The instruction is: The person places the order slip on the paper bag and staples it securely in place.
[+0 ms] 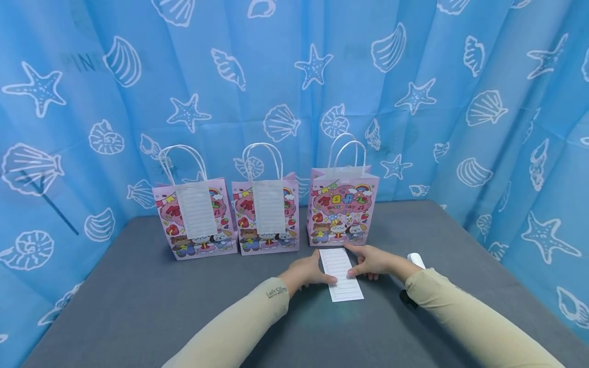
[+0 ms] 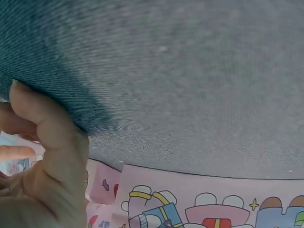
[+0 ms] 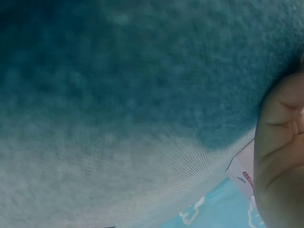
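Between both hands is a white slip of lined paper, tilted slightly in the head view, just in front of the right-hand gift bag. My left hand pinches its left edge, thumb lying over the paper. On the opposite edge my right hand pinches it, thumb on top and index finger reaching toward its far end. In the left wrist view the left hand shows curved fingers, and the paper is out of sight. Only part of the right hand appears in the right wrist view.
Two more pink cartoon gift bags, one at far left and one in the middle, stand with lined slips on their fronts. A white object lies behind the right forearm. A blue shell-print curtain backs the grey table.
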{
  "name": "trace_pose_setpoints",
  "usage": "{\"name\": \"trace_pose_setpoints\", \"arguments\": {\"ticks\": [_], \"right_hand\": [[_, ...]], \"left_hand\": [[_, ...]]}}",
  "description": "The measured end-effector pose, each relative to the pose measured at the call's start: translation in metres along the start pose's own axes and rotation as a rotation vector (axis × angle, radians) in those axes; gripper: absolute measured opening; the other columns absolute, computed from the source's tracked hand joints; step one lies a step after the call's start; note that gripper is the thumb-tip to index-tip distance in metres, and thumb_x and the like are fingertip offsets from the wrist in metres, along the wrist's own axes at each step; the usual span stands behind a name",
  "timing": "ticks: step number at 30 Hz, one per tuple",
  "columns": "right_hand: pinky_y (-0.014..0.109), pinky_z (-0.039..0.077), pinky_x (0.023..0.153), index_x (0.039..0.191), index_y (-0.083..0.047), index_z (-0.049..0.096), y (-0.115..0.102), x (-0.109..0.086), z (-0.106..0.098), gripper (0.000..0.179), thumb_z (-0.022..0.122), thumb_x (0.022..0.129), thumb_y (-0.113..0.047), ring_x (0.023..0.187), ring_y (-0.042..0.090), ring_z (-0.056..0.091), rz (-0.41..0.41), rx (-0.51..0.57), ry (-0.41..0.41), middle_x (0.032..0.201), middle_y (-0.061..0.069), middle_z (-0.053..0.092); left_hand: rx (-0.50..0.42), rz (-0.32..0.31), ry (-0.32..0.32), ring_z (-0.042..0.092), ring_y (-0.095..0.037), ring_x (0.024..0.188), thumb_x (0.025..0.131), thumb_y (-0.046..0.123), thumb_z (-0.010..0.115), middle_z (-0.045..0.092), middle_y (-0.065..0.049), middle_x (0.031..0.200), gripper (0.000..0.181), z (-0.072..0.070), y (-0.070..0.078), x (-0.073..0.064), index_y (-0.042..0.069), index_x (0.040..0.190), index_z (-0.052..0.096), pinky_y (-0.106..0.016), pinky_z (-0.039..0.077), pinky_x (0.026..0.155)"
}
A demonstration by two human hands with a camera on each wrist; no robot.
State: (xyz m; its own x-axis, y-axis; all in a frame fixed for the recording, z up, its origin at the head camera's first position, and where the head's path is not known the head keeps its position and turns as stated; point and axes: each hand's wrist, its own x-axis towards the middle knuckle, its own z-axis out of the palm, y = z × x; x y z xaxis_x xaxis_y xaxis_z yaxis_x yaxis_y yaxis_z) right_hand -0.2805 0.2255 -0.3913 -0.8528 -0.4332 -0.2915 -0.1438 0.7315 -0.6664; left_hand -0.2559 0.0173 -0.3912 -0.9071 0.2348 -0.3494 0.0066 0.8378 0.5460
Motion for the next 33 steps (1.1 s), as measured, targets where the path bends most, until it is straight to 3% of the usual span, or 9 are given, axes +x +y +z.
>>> {"name": "trace_pose_setpoints", "arguments": {"ticks": [6, 11, 17, 20, 22, 24, 30, 33], "right_hand": [[0.024, 0.041, 0.044, 0.148, 0.001, 0.034, -0.001, 0.002, 0.002, 0.080, 0.078, 0.084, -0.019, 0.045, 0.012, 0.046, 0.014, -0.028, 0.017, 0.058, 0.000, 0.046], [0.024, 0.039, 0.042, 0.145, 0.000, 0.041, 0.000, 0.003, 0.004, 0.073, 0.078, 0.084, -0.016, 0.043, 0.011, 0.044, 0.002, -0.033, 0.026, 0.056, 0.000, 0.044], [0.024, 0.039, 0.043, 0.143, -0.001, 0.046, 0.001, 0.002, 0.005, 0.068, 0.078, 0.084, -0.015, 0.044, 0.012, 0.043, -0.029, -0.034, 0.041, 0.057, 0.001, 0.043], [0.025, 0.040, 0.042, 0.139, 0.000, 0.050, 0.004, 0.000, 0.003, 0.064, 0.077, 0.084, -0.014, 0.044, 0.012, 0.044, -0.063, -0.060, 0.059, 0.058, 0.001, 0.045], [0.025, 0.041, 0.041, 0.138, 0.001, 0.052, 0.007, -0.001, 0.002, 0.062, 0.077, 0.084, -0.014, 0.044, 0.012, 0.045, -0.078, -0.081, 0.067, 0.058, 0.001, 0.047], [0.026, 0.043, 0.042, 0.137, 0.001, 0.052, 0.009, -0.002, 0.001, 0.061, 0.077, 0.084, -0.015, 0.044, 0.012, 0.047, -0.074, -0.095, 0.068, 0.060, 0.001, 0.049], [0.029, 0.046, 0.044, 0.139, 0.003, 0.048, 0.000, -0.004, 0.001, 0.066, 0.077, 0.084, -0.018, 0.047, 0.015, 0.050, -0.062, -0.128, 0.046, 0.061, 0.003, 0.053], [0.031, 0.048, 0.049, 0.133, 0.004, 0.054, -0.010, -0.008, -0.001, 0.054, 0.073, 0.088, -0.020, 0.055, 0.017, 0.055, -0.028, -0.130, 0.072, 0.068, 0.006, 0.058]], "left_hand": [[0.056, -0.021, 0.031, 0.054, -0.020, 0.062, 0.083, 0.042, 0.077, 0.058, -0.017, 0.123, 0.080, 0.001, 0.006, -0.001, 0.009, 0.146, 0.041, -0.028, 0.044, 0.055], [0.080, -0.023, 0.031, 0.055, -0.020, 0.062, 0.083, 0.040, 0.077, 0.058, -0.017, 0.125, 0.079, 0.003, 0.006, 0.001, 0.009, 0.146, 0.042, -0.030, 0.046, 0.058], [-0.105, -0.042, 0.003, 0.052, -0.021, 0.059, 0.086, 0.031, 0.075, 0.059, -0.012, 0.091, 0.066, 0.000, 0.002, 0.007, 0.015, 0.144, 0.048, -0.034, 0.045, 0.053], [-0.185, -0.036, -0.019, 0.052, -0.020, 0.056, 0.088, 0.028, 0.074, 0.060, -0.011, 0.087, 0.061, -0.001, 0.007, 0.008, 0.017, 0.143, 0.051, -0.032, 0.046, 0.052], [-0.234, -0.023, -0.019, 0.054, -0.020, 0.057, 0.088, 0.024, 0.074, 0.063, -0.011, 0.092, 0.058, -0.001, 0.013, 0.008, 0.018, 0.141, 0.053, -0.033, 0.048, 0.054], [-0.271, -0.018, 0.001, 0.055, -0.019, 0.057, 0.087, 0.020, 0.075, 0.064, -0.010, 0.099, 0.057, 0.001, 0.019, 0.009, 0.016, 0.140, 0.053, -0.032, 0.048, 0.054], [-0.349, 0.002, 0.112, 0.053, -0.013, 0.045, 0.084, 0.002, 0.074, 0.063, -0.009, 0.075, 0.051, 0.006, 0.021, 0.013, 0.006, 0.133, 0.058, -0.025, 0.040, 0.044], [-0.368, -0.001, 0.144, 0.051, -0.012, 0.043, 0.083, 0.001, 0.074, 0.061, -0.008, 0.077, 0.050, 0.004, 0.018, 0.011, 0.006, 0.131, 0.059, -0.023, 0.039, 0.044]]}}
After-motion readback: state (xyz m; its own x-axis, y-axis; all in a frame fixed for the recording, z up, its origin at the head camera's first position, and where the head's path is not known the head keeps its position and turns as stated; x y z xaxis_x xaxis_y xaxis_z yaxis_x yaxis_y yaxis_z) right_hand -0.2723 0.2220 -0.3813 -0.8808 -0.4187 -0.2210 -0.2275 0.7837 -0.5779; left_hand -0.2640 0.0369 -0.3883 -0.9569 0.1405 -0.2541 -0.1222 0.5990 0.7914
